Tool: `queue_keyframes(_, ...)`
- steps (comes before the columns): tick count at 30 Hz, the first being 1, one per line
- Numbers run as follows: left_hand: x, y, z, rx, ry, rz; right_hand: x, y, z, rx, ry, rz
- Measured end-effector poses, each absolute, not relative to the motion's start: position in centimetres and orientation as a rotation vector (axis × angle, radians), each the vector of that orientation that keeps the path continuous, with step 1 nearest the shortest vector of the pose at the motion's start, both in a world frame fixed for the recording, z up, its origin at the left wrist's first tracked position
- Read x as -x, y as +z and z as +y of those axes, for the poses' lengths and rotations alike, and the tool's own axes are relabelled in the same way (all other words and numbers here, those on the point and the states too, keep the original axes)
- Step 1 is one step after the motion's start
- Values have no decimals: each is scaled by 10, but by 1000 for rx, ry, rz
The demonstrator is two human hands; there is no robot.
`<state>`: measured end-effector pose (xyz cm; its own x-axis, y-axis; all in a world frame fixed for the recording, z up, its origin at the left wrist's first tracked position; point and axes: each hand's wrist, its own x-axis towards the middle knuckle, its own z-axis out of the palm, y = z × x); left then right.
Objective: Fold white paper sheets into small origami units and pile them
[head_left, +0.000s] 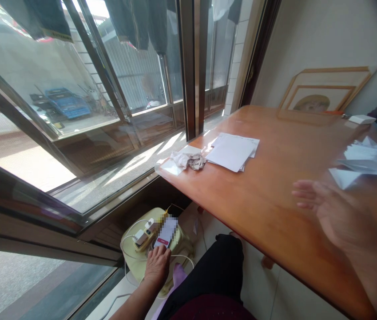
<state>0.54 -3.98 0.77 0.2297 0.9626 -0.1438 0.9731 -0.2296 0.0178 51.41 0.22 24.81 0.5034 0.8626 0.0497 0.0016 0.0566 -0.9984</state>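
Note:
Down at the lower left, my left hand [158,264] is closed at the near end of a smartphone [165,232], its fingertips partly hidden from me. The phone lies over a pale yellow plastic stool [131,255], with its screen lit and partly pixelated. Beside it on the stool sits a power strip [144,240] with white charger plugs [139,237] in it. On the right, my right hand [330,209] is over the wooden table, blurred, with its fingers stretched out and nothing in it. It is nearest to a pile of folded white papers [368,155].
The wooden table [284,146] bears a stack of white sheets [233,152] and a crumpled cloth or tissue [188,160] near its window corner. White cables [188,258] hang around the stool. A glass window [135,89] borders the left; a framed picture [324,91] leans on the wall.

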Motion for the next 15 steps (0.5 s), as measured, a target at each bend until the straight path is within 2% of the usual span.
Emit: queue_keyframes(15,19,20,-77,-2426,-373,1634,-509,253,1,1361,767,-842)
